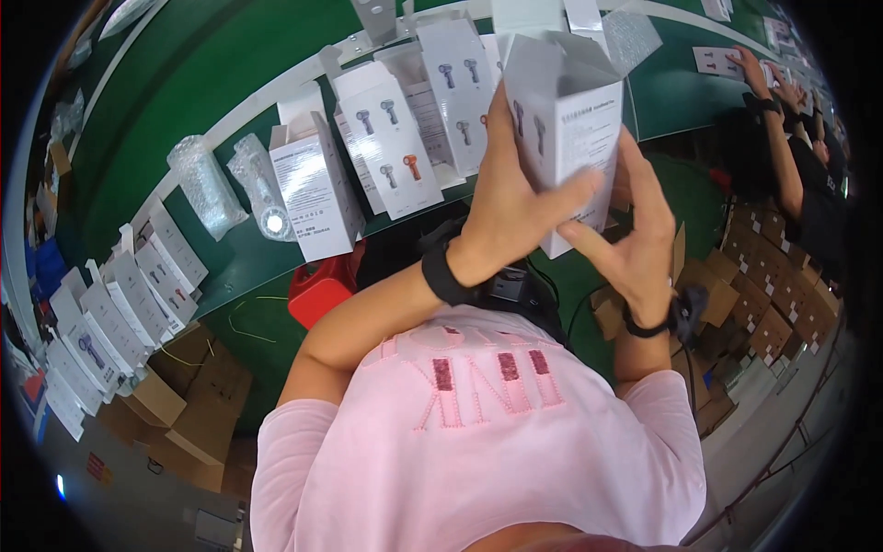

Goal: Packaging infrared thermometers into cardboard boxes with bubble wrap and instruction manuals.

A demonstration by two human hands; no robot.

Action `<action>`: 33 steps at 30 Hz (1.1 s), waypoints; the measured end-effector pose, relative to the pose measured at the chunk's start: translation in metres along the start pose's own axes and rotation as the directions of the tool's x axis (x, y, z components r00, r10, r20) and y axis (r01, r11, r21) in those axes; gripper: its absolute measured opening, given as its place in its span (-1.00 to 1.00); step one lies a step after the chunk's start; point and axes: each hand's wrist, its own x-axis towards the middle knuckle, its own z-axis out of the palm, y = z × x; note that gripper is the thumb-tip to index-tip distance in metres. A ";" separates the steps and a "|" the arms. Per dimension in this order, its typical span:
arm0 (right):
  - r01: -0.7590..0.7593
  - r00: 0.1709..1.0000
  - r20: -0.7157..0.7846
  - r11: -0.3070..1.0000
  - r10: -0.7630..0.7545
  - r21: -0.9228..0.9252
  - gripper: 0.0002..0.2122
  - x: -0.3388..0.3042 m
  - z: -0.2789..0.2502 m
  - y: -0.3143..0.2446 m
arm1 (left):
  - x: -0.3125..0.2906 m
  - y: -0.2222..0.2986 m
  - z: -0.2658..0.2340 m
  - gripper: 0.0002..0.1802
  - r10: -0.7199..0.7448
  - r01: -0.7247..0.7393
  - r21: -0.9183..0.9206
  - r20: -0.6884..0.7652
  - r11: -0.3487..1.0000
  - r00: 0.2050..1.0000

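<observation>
Green counter [230,267] w/ rows of white product cartons, packing line; brown cartons [763,304] stacked at right. Centre: both hands grasp one upright white box [566,120], top flaps open, held above the counter edge. Left hand [515,198] wraps its near-left face; right hand [635,230] supports the lower right corner, fingers prob. under the base (partly hidden). Risk: box could tip or slip from this corner hold, knocking the standing boxes [395,138] just behind. Bubble-wrapped items [207,184] lie far left.

green conveyor belt [230,267] carries white cartons [317,189] standing upright; two bubble-wrapped bundles [204,187] lie beside them
</observation>
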 end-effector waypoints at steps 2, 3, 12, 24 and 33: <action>0.285 0.941 -0.106 0.920 -0.322 -0.268 -0.52 0.006 -0.032 0.001 | -0.005 0.010 -0.014 0.18 0.073 -0.080 0.110 0.065 0.991 0.995; 0.167 0.902 -0.366 0.966 -0.231 -0.199 -0.68 0.005 -0.038 -0.026 | -0.006 0.019 -0.018 0.15 0.129 -0.164 0.202 0.174 0.965 0.976; 0.579 0.365 0.831 0.801 -0.420 0.150 -0.79 0.066 -0.029 -0.113 | -0.091 0.087 -0.097 0.12 0.033 -0.161 0.356 0.340 0.920 0.940; 0.231 -0.579 0.779 0.868 -0.241 0.440 -0.63 0.018 0.236 -0.156 | -0.255 0.109 -0.245 0.11 -0.331 0.260 0.284 0.237 0.923 0.914; -0.098 -0.130 0.943 0.951 -0.306 0.294 -0.74 0.033 0.300 -0.246 | -0.361 0.115 -0.350 -0.14 -0.459 0.462 0.021 -0.077 0.887 0.885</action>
